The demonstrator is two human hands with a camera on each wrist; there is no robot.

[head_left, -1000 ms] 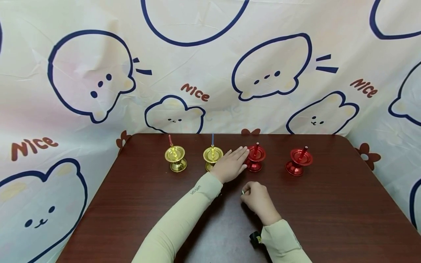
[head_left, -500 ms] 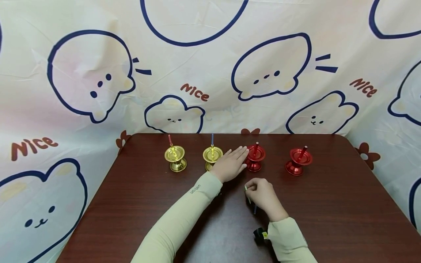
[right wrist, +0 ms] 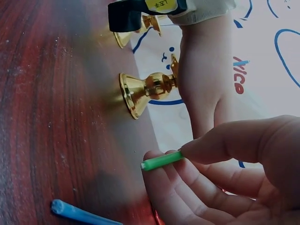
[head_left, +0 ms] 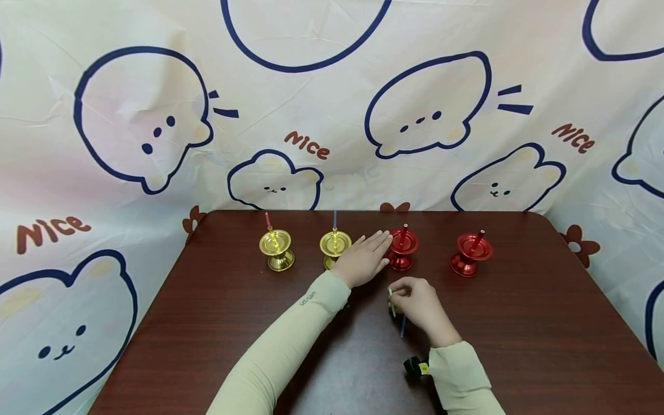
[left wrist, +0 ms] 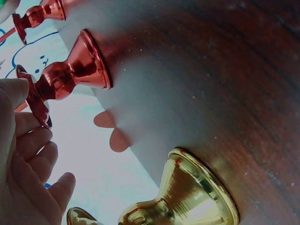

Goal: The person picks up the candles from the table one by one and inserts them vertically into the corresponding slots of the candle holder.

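Note:
My right hand (head_left: pixel 422 305) pinches a small green candle (right wrist: pixel 164 160) between thumb and fingertips, above the table before the red candle holders. Below it a blue candle (right wrist: pixel 84 214) lies on the table, partly cut off in the right wrist view. My left hand (head_left: pixel 362 260) reaches out with straight fingers, fingertips and thumb at the dish rim of the nearer red candle holder (head_left: pixel 403 259). In the left wrist view that holder (left wrist: pixel 61 79) stands upright, its dish partly hidden by the thumb. A short red stick (head_left: pixel 404 230) rises from its middle.
Left of it stand two gold candle holders, one with a red candle (head_left: pixel 268 222), the other with a blue candle (head_left: pixel 335 221); my left hand partly covers the latter. A second red candle holder (head_left: pixel 469 256) stands at right. A patterned cloth (head_left: pixel 342 115) hangs behind the brown table (head_left: pixel 207 323).
My right hand has lifted and moved slightly right and away from me with the green candle, exposing the blue candle on the table. The left hand has stayed in place.

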